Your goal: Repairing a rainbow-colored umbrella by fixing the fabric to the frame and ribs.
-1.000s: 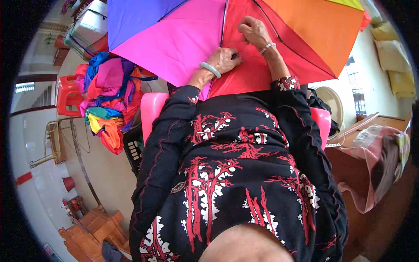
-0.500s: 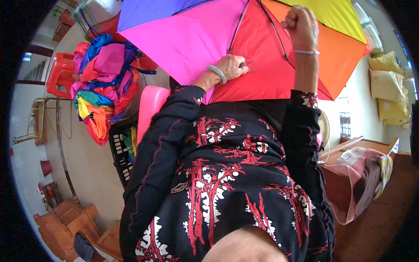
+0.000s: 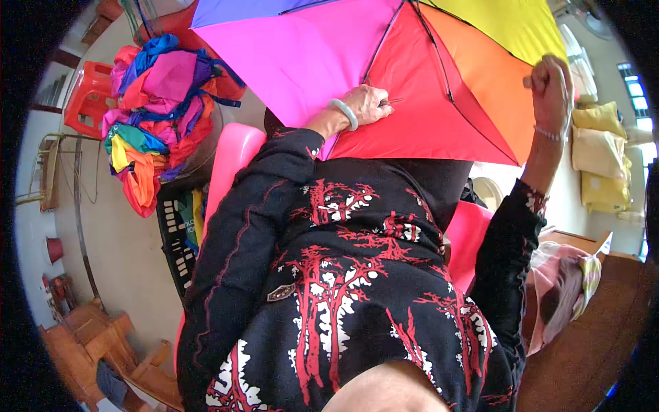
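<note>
Umbrella (image 3: 419, 127) spread open ahead of the pink chair (image 3: 237, 154). Our left hand (image 3: 364, 105), also ahead of it, grasps a thin pointed tool (image 3: 395, 101). Our right hand (image 3: 551, 95), forward-right of the chair, is clenched; can't tell on what.

A head-worn fisheye looks down over the torso (image 3: 377, 288) toward both hands (image 3: 362, 107).

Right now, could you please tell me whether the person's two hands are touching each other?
No, the left hand is at the umbrella canopy, while the right hand is well apart, far off to the right.
</note>
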A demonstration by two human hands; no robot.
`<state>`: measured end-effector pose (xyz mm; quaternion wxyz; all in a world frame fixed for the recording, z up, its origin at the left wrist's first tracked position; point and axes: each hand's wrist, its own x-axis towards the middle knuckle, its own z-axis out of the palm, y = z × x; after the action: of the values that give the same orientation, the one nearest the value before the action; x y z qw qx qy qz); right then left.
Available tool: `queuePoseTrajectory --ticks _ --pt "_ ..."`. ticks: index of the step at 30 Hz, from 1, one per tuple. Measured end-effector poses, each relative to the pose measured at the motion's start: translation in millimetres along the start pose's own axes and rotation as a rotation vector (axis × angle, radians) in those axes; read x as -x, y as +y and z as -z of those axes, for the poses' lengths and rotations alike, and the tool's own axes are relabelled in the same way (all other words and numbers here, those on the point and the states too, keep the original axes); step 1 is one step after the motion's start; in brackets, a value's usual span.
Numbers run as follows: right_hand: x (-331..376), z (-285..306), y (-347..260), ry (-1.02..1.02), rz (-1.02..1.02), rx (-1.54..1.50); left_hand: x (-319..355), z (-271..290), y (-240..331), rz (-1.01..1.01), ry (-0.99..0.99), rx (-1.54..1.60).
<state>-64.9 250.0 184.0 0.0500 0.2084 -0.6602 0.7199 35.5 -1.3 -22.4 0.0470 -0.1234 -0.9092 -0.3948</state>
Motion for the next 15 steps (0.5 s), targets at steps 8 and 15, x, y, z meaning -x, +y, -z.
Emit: queuePoseTrajectory --ticks 8,15 --pt "26.3 -1.9 31.0 0.018 -0.164 -0.021 -2.1 -1.9 12.1 -0.211 0.013 -0.016" --pt "33.1 -8.4 51.2 -0.062 -0.216 0.06 2.0 -2.0 18.0 -0.144 -0.119 0.08"
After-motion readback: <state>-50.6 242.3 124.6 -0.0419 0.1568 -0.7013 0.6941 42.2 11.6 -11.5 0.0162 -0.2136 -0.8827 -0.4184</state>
